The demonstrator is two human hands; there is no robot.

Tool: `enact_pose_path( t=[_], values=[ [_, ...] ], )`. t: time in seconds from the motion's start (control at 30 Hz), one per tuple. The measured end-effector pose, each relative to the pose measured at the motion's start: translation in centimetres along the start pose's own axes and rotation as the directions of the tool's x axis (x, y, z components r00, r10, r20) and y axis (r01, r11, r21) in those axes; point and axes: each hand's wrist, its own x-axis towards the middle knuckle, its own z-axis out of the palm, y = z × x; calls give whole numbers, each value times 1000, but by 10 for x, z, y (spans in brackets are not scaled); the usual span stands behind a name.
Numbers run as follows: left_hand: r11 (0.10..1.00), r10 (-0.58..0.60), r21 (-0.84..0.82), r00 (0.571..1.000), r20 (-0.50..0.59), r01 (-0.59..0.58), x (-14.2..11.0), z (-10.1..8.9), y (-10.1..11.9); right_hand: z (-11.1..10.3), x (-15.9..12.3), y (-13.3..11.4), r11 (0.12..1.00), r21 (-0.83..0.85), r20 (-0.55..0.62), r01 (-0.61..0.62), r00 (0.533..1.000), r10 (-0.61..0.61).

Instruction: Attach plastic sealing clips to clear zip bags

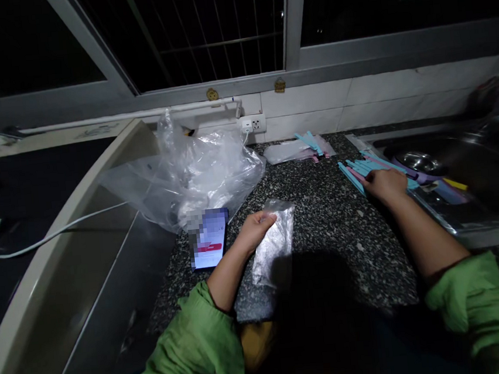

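Observation:
My left hand [257, 227] is closed on the upper edge of a small clear plastic bag [275, 246], which hangs down over the dark speckled counter [327, 215]. My right hand [384, 184] reaches to the right and rests, fingers curled, on a loose pile of blue and pink strips [364, 167] at the counter's edge beside the sink. Whether it grips one I cannot make out. Both arms wear green sleeves.
A big crumpled clear plastic bag [191, 175] lies at the back left, a lit phone [210, 238] in front of it. Flat packets with blue strips [301, 148] lie by the wall. A steel sink [451, 173] sits right; a white cable [51, 232] and wall socket [253, 124] left.

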Motion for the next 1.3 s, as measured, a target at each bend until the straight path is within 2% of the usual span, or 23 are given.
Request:
enact_pose_path(
  t=[0.17, 0.37, 0.47, 0.6, 0.77, 0.93, 1.07, 1.3],
  values=[
    [998, -41, -40, 998, 45, 42, -2, 1, 2, 0, -1, -5, 1000, -18, -1, -2, 1000, 2],
    [1000, 12, -2, 1000, -14, -12, -1, 2, 3, -9, -8, -9, 1000, 28, -101, -13, 995, 16],
    [1000, 9, -15, 1000, -16, -9, 0, 1, 1, -12, -13, -14, 998, 62, -129, 29, 991, -21],
    [1000, -3, -22, 1000, -29, 2, 0, 1, 0, -10, -21, -29, 984, 93, -197, 155, 971, -134],
    [998, -29, -60, 999, -16, 28, 2, 0, -1, -8, -38, -56, 927, 113, -275, 356, 908, -316],
    [998, -22, -65, 999, -37, 19, 4, 1, -2, -11, -57, -75, 825, 128, -374, 550, 797, -474],
    [997, -23, -74, 999, -27, 21, 6, 1, -2, -13, -70, -84, 755, 137, -440, 641, 722, -534],
    [997, 14, -82, 1000, -11, -15, 10, 1, -6, -19, -92, -101, 651, 179, -503, 738, 637, -584]
  ],
)
